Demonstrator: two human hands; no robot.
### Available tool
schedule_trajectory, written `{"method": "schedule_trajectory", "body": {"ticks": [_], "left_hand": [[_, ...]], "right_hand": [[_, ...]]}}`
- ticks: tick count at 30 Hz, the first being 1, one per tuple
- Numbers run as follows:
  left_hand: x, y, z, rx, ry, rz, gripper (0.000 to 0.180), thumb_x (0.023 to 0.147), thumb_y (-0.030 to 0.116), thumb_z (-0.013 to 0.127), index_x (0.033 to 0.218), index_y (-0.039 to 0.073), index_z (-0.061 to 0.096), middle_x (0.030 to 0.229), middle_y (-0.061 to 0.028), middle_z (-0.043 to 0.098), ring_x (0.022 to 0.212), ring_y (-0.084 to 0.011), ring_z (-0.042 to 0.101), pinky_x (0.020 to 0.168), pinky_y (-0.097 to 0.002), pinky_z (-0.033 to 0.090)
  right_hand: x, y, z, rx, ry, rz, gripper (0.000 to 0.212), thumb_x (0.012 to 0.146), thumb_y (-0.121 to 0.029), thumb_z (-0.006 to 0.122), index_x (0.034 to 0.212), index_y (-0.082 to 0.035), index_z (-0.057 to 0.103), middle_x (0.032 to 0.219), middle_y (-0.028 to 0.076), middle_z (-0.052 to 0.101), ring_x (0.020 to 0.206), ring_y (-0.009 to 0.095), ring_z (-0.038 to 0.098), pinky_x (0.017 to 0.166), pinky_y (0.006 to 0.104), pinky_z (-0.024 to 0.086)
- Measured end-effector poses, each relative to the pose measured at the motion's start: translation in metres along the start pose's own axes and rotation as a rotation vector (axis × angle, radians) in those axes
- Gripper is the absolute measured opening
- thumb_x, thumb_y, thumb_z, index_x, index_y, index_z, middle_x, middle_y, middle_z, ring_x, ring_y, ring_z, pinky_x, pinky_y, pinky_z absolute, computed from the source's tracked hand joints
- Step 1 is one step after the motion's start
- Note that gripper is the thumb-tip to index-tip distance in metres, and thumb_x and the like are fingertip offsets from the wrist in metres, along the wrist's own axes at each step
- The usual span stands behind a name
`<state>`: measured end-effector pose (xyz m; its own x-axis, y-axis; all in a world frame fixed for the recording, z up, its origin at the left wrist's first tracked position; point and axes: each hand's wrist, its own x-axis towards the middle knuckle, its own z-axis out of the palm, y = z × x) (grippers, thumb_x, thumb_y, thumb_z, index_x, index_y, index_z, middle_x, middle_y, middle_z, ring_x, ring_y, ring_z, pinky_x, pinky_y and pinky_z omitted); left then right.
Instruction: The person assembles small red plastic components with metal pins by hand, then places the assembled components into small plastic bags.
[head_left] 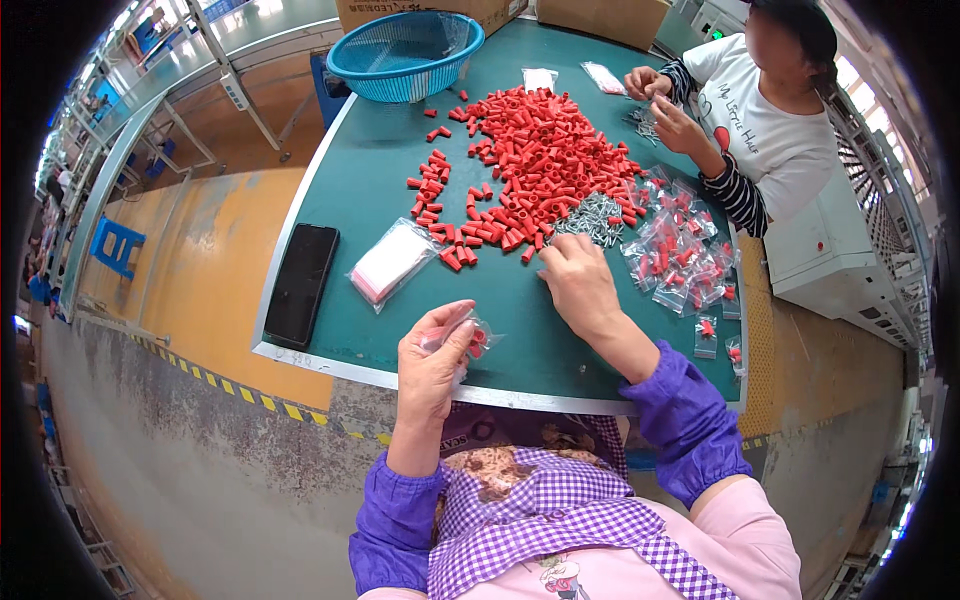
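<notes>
Near the front edge of the green table, my left hand (432, 352) is closed round a small clear plastic bag (482, 338) with red pieces in it. My right hand (580, 284) reaches over the table, its fingers bent down at the near side of a heap of silver screws (594, 220); its fingertips are partly hidden, so what they hold, if anything, does not show. Beyond lies a large pile of red plastic caps (540, 150), with several strays on its left. Filled zip bags (680, 250) with red pieces are heaped right of the screws.
A black phone (302, 285) and a pack of empty bags (393, 262) lie on the left. A blue basket (400, 92) and cardboard boxes (600, 18) are at the back. Across the right corner, a co-worker's hands (665, 112) handle something small.
</notes>
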<state>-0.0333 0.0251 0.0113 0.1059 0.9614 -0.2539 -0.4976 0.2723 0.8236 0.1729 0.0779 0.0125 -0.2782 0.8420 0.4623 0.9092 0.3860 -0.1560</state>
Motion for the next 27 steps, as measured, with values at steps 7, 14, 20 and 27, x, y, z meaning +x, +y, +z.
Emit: {"method": "schedule_trajectory", "body": {"ticks": [7,14,20,27], "left_hand": [[0.001,-0.003,0.016,0.021,-0.078,0.051,0.029,0.083,0.001,0.066,0.112,-0.001,0.058,0.093,-0.006,0.063,0.074,-0.0097,0.061,0.062,-0.0193,0.048],[-0.004,-0.008,0.012,-0.015,-0.001,-0.01,0.012,0.084,0.004,0.067,0.095,0.001,0.062,0.078,-0.0033,0.062,0.055,-0.0053,0.051,0.048,-0.0174,0.04],[-0.006,-0.009,0.015,-0.09,-0.015,-0.023,0.008,0.084,0.006,0.068,0.088,0.002,0.062,0.071,0.0003,0.06,0.052,-0.0043,0.049,0.045,-0.017,0.036],[-0.006,-0.011,0.026,0.09,-0.029,0.036,0.007,0.085,0.007,0.067,0.088,0.003,0.063,0.076,-0.0004,0.063,0.053,-0.0015,0.046,0.043,-0.0162,0.032]], "right_hand": [[-0.011,-0.039,-0.018,1.444,-0.374,0.462,0.016,0.087,-0.014,0.064,0.092,0.002,0.064,0.083,0.004,0.065,0.076,0.009,0.058,0.064,0.0249,0.048],[-0.018,-0.037,-0.014,1.543,-0.268,0.544,0.015,0.088,-0.012,0.063,0.09,0.003,0.063,0.081,0.001,0.063,0.073,0.007,0.056,0.066,0.0223,0.046],[-0.023,-0.041,-0.015,1.251,-0.123,0.495,0.013,0.087,-0.011,0.062,0.088,0.003,0.062,0.077,0.003,0.062,0.072,0.008,0.056,0.064,0.0234,0.046],[-0.026,-0.049,-0.034,1.167,-0.153,0.409,0.013,0.087,-0.01,0.061,0.086,0.003,0.061,0.078,0.006,0.062,0.073,0.01,0.06,0.066,0.0256,0.048]]}}
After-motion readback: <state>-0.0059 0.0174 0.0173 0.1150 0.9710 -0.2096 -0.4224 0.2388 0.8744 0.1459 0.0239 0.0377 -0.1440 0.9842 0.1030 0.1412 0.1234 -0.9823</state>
